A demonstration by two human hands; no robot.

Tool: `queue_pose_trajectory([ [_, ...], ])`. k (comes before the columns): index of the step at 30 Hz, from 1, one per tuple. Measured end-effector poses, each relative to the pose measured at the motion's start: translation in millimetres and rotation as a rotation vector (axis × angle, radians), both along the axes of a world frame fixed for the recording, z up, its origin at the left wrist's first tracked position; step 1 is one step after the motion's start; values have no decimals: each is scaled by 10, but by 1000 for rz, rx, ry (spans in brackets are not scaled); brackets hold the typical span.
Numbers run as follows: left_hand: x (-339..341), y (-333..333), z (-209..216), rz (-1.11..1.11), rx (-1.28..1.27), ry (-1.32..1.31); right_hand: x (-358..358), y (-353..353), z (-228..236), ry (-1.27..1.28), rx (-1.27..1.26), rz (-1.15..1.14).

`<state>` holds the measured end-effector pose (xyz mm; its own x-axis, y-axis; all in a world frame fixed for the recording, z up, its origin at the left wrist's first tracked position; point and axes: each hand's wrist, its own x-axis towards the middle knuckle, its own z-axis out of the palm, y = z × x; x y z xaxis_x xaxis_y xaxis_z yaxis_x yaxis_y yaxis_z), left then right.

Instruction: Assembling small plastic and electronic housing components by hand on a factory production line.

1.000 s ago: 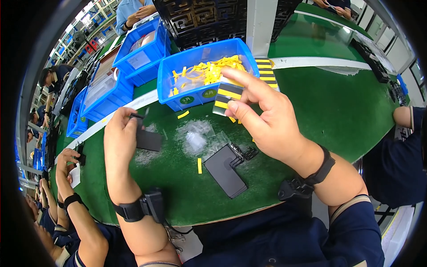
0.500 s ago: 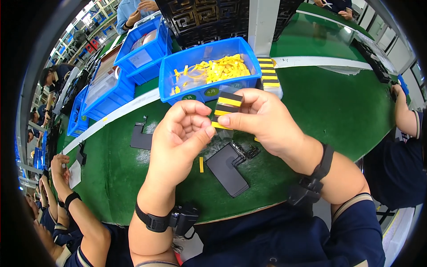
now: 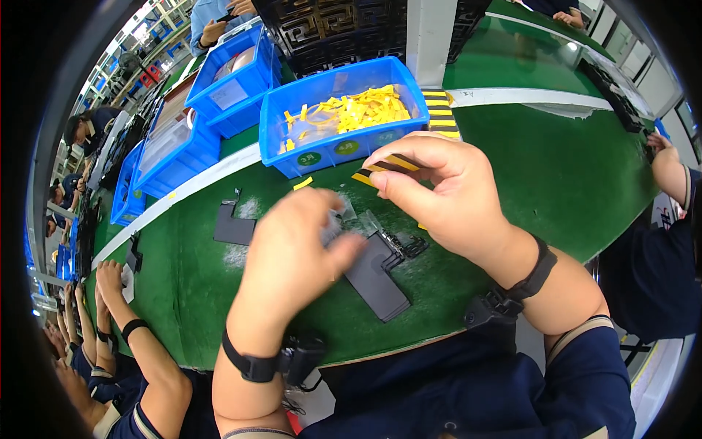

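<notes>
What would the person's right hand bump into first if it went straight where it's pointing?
The right hand would probably meet the open, rectangular blue plastic bin first, though the hand's height is unclear, so it might pass above.

A white post (image 3: 427, 44) rises beside the green worktable (image 3: 548, 175), shelving (image 3: 168, 20) farther back.

Bright overall, left grip (image 3: 298, 245) blurry

1. Blue bin (image 3: 327, 157) is looking like smooth, glossy plastic.
2. Green worktop (image 3: 526, 183) is showing a smooth sheen.
3. L-shaped stack (image 3: 374, 287) is appearing smooth, matt.
4. Lattice panel (image 3: 336, 36) is reflecting light, glossy.
5. Navy sleeve (image 3: 585, 373) is showing matt cloth.
</notes>
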<state>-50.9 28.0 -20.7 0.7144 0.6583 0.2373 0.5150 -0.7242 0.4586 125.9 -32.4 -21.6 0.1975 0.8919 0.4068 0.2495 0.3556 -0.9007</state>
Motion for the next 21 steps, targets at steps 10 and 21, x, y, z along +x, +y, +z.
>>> queue_pose_trajectory([
  [10, 94, -160, 46, -103, -202, -114, 4, 21, -60, -231, 128, -104],
  [21, 127, -157, 7, -23, -900, -661, -14, 55, -85, -348, 363, -189],
])
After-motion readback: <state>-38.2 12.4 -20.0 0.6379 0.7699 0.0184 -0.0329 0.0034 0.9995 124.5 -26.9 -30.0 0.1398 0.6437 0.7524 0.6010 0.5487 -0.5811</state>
